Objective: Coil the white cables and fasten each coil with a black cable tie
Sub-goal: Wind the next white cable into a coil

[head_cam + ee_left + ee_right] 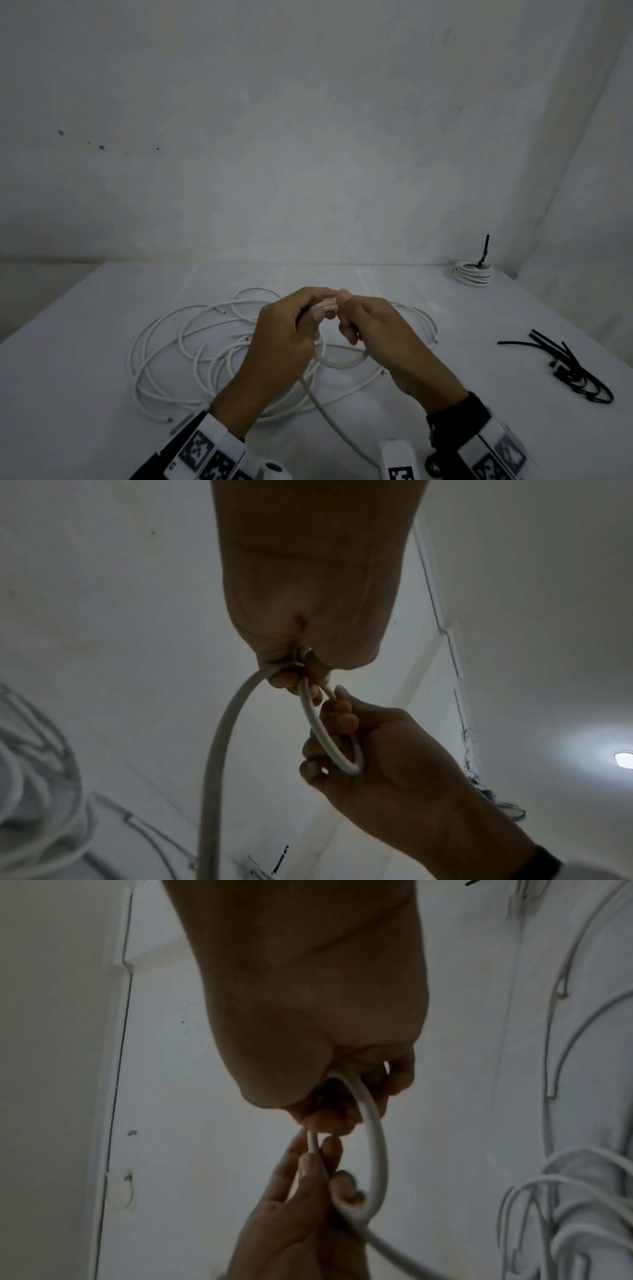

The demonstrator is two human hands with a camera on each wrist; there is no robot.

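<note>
Both hands are raised over the middle of the table and hold one small loop of white cable (342, 362). My left hand (291, 329) pinches the cable (318, 723) at the top of the loop, and the cable's long tail (329, 414) runs down toward me. My right hand (370, 325) curls its fingers round the loop (375, 1139) from the other side. Under the hands lie several loose white cables (164, 346) in wide tangled rings. A bundle of black cable ties (575, 368) lies at the right.
One finished white coil (474, 272) with a black tie sticking up stands at the table's back right corner. The white table (68, 359) meets a plain wall behind and a wall on the right. Wrist camera mounts show at the bottom edge.
</note>
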